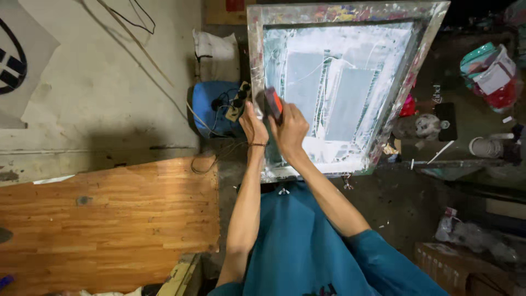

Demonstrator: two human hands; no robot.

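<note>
Closest to you is the teal cloth [307, 241] of your top and sleeves, filling the lower middle of the view below the printing screen [339, 87], which serves as your landmark. Your two bare forearms rise from that cloth toward the screen's lower left corner. Your left hand [253, 127] lies against the left bar of the paint-spattered frame [255, 66], with a thin dark bracelet [257, 144] at the wrist; whether its fingers grip the bar or only rest on it cannot be told. Your right hand [289, 127] is just beside it, inside the frame, fingers closed around a small orange and black tool [273, 102] pressed to the whitish mesh near the left edge. The hands are close together, nearly touching at the thumbs. The screen stands tilted, its mesh smeared white with two paler rectangles in the middle. Left of the screen and below its level, a wooden desk [109, 219] of orange-brown planks takes up the lower left. Just left of the frame, touching distance from your left hand, a blue container [205, 107] carries a power strip [236, 105] with dark plugs and trailing cables. Above that sits a white bag [215, 50]. Right of the screen, a round tape roll [484, 147] lies on a dark cluttered surface, and farther up a red and teal bag [493, 74] hangs near the corner.
</note>
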